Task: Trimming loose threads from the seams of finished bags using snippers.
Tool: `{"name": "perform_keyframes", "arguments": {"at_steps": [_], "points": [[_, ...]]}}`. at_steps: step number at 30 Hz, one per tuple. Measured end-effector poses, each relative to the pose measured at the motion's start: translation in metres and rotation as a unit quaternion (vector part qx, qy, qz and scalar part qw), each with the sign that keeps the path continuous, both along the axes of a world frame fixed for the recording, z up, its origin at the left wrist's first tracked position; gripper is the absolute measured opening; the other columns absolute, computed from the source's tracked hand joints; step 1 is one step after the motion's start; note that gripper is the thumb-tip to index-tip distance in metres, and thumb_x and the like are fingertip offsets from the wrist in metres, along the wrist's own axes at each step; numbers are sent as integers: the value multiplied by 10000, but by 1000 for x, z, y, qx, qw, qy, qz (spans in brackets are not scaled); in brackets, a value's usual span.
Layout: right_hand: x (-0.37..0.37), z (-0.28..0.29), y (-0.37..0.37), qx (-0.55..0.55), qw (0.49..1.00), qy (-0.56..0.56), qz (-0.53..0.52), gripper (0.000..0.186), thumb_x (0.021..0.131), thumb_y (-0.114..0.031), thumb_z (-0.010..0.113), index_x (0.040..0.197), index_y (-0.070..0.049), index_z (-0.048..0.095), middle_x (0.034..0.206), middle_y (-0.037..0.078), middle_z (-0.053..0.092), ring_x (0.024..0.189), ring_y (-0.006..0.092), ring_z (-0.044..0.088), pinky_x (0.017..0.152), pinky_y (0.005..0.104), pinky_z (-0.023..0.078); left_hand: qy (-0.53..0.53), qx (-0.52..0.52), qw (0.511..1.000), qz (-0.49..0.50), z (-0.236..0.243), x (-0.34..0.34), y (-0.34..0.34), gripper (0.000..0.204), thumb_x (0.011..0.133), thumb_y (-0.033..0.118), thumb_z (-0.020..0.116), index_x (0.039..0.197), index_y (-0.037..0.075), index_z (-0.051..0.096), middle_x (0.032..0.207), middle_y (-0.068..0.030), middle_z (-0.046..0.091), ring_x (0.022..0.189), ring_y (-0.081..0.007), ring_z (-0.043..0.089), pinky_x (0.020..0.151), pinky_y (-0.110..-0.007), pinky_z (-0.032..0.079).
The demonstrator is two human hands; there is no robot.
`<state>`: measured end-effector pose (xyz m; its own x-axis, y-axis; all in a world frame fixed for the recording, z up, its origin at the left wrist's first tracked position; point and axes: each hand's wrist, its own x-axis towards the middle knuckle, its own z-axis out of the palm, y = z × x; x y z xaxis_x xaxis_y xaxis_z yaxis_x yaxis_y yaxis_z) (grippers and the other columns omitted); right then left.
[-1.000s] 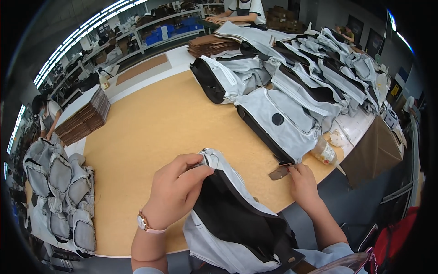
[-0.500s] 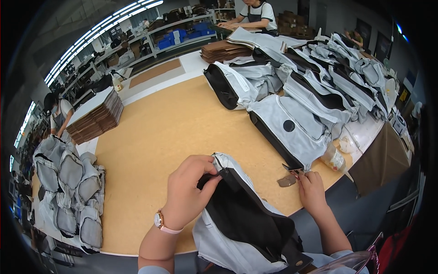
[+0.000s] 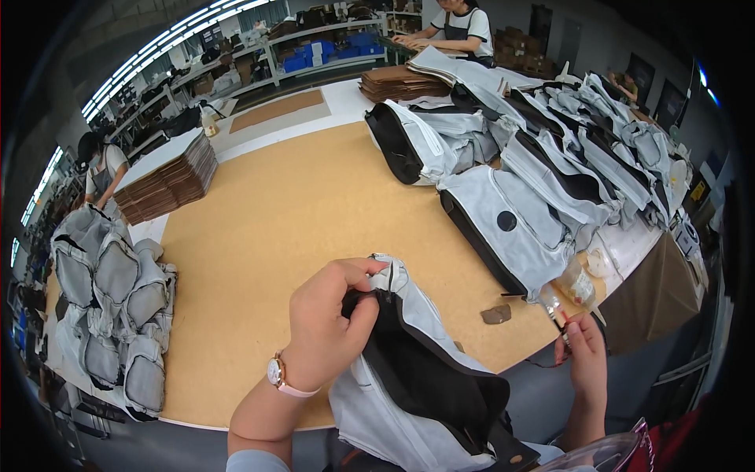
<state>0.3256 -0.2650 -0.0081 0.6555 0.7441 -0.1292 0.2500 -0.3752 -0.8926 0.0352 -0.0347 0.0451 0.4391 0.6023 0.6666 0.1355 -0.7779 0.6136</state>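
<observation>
My left hand (image 3: pixel 330 315) is closed on the upper end of a pale grey fabric bag (image 3: pixel 377 409), thumb and fingers pinching it beside the black zipper edge. The bag's long opening gapes toward me and shows a black inside (image 3: pixel 429 370). Its lower part rests at the table's near edge, close to my body. To the right, past the table edge, my right hand (image 3: pixel 586 346) is closed around a pair of small scissors (image 3: pixel 560 317) with red on the handles. Their blades point up and left, away from the bag.
Several similar bags (image 3: pixel 503 212) are heaped at the right, beside a clear bottle (image 3: pixel 578 285). A brown scrap (image 3: pixel 495 315) lies on the tan tabletop (image 3: pixel 267 236). Grey pieces (image 3: pixel 118 291) and stacked brown sheets (image 3: pixel 167 185) stand at the left. Two co-workers stand beyond the table.
My right hand has moved right and down with the scissors, from beside the brown scrap to beyond the table edge. My left hand keeps its pinch on the bag. The view has shifted slightly.
</observation>
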Motion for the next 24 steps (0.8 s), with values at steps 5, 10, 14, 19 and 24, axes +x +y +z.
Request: {"name": "perform_keyframes", "arguments": {"at_steps": [5, 10, 14, 19, 24], "points": [[-48, 27, 45, 319, 874, 296, 215, 255, 980, -136, 468, 1196, -4, 497, 998, 168, 613, 760, 197, 615, 692, 306, 498, -90, -186, 973, -106, -5, 0, -4, 197, 744, -94, 561, 879, 31, 490, 1057, -122, 614, 817, -118, 548, 749, -230, 452], [-87, 45, 92, 150, 869, 380, 280, 266, 959, -152, 546, 1181, -9, 510, 957, 99, 607, 804, 139, 573, 703, 265, 468, -42, -140, 981, -125, -10, 5, -3, 235, 731, -61, 609, 903, 39, 482, 1053, -124, 583, 857, -139, 533, 769, -257, 442], [-104, 44, 106, 221, 946, -70, 228, 221, 880, -108, 668, 1035, 13, 570, 830, 71, 608, 703, 144, 589, 609, 298, 470, -16, -108, 992, -66, -12, 10, -5, 261, 742, -15, 659, 927, 46, 485, 1051, -118, 600, 833, -144, 535, 744, -272, 447], [-108, 41, 121, 239, 923, -222, 202, 201, 837, -99, 695, 963, 18, 591, 790, 136, 612, 647, 242, 614, 569, 319, 471, -19, -154, 985, -81, -17, 9, -2, 242, 767, 2, 668, 940, 41, 504, 1062, -112, 632, 766, -131, 536, 704, -261, 450], [-108, 43, 124, 207, 926, -244, 199, 224, 817, -123, 715, 935, 28, 600, 767, 148, 616, 622, 278, 616, 544, 339, 472, 20, -167, 982, -87, -12, 6, -3, 250, 786, -84, 620, 978, 19, 496, 1087, -111, 588, 925, -107, 552, 826, -245, 447]]}}
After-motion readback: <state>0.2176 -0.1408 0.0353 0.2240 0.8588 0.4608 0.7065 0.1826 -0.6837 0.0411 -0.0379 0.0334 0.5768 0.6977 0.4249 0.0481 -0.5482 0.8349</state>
